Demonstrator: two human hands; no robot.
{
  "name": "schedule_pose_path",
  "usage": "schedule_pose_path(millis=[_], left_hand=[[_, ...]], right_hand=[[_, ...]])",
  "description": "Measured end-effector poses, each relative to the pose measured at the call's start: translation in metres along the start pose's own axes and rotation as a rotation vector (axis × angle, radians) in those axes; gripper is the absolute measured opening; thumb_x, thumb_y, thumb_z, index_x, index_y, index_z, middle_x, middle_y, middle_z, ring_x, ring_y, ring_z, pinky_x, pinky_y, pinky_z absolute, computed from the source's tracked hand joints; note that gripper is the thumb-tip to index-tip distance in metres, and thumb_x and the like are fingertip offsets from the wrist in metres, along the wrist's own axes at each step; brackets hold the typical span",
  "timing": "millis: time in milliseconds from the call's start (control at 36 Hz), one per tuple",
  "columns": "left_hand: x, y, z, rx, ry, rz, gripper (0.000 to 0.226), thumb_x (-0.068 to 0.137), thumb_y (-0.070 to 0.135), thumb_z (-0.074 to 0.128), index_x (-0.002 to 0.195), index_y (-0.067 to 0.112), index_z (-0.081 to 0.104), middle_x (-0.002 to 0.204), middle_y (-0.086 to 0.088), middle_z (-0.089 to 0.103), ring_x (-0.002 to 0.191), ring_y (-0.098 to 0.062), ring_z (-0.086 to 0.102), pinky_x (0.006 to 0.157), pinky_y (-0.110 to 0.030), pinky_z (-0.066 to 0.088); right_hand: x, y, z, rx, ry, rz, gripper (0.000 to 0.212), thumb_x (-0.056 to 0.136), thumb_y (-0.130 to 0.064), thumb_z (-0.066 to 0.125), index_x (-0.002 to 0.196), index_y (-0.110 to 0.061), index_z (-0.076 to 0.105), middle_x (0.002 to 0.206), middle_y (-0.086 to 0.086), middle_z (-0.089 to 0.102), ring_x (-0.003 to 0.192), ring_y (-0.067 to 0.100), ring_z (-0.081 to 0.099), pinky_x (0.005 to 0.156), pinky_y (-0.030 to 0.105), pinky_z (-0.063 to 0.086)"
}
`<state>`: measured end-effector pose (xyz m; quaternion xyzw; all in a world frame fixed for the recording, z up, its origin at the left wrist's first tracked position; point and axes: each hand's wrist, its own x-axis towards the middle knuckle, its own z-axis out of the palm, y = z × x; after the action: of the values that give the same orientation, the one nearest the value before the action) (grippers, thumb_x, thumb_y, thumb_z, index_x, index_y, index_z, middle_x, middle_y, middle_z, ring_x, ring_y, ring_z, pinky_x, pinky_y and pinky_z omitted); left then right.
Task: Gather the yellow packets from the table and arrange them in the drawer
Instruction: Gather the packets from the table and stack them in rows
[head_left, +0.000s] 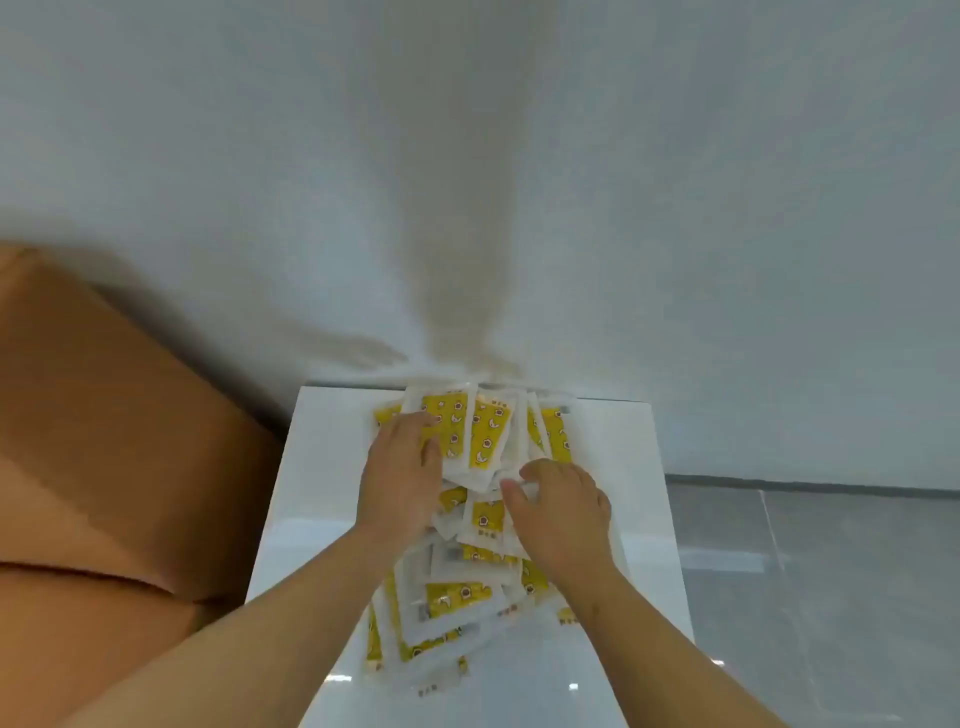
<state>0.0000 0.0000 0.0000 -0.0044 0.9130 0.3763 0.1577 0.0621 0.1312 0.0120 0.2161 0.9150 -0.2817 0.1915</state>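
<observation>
Several yellow-and-white packets (485, 434) lie in a loose, overlapping pile down the middle of a glossy white table (322, 499). More of the packets (452, 603) spread toward the near edge, between my forearms. My left hand (400, 478) rests on the left side of the far packets, fingers stretched over them and thumb against a packet's edge. My right hand (561, 512) lies on the right side of the pile with its fingers curled, the thumb and forefinger pinching a packet's white edge. No drawer is in view.
A large brown cardboard box (104, 467) stands against the table's left side. A pale wall (519, 182) rises right behind the table. Grey tiled floor (821, 597) shows to the right.
</observation>
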Motion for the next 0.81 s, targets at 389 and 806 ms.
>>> schedule_pose_path(millis=[389,806], left_hand=[[0.033,-0.043,0.047,0.392,-0.121,0.003,0.067,0.089,0.060,0.018,0.149,0.033,0.009,0.158,-0.004,0.001,0.145,-0.028,-0.007,0.117,-0.045,0.005],[-0.001,-0.052,0.032,-0.280,0.028,-0.020,0.037,0.088,0.004,0.058,0.086,0.041,0.056,0.101,0.015,0.047,0.101,0.006,0.046,0.095,-0.013,0.035]], right_hand=[[0.058,0.008,0.038,-0.141,0.029,0.083,0.081,0.088,-0.069,0.024,0.151,-0.023,0.002,0.160,-0.002,-0.003,0.146,0.027,-0.007,0.116,0.046,0.003],[0.036,-0.005,0.043,0.289,0.179,-0.047,0.049,0.096,-0.020,0.050,0.143,-0.018,0.036,0.152,-0.003,0.029,0.136,0.012,0.031,0.102,0.019,0.027]])
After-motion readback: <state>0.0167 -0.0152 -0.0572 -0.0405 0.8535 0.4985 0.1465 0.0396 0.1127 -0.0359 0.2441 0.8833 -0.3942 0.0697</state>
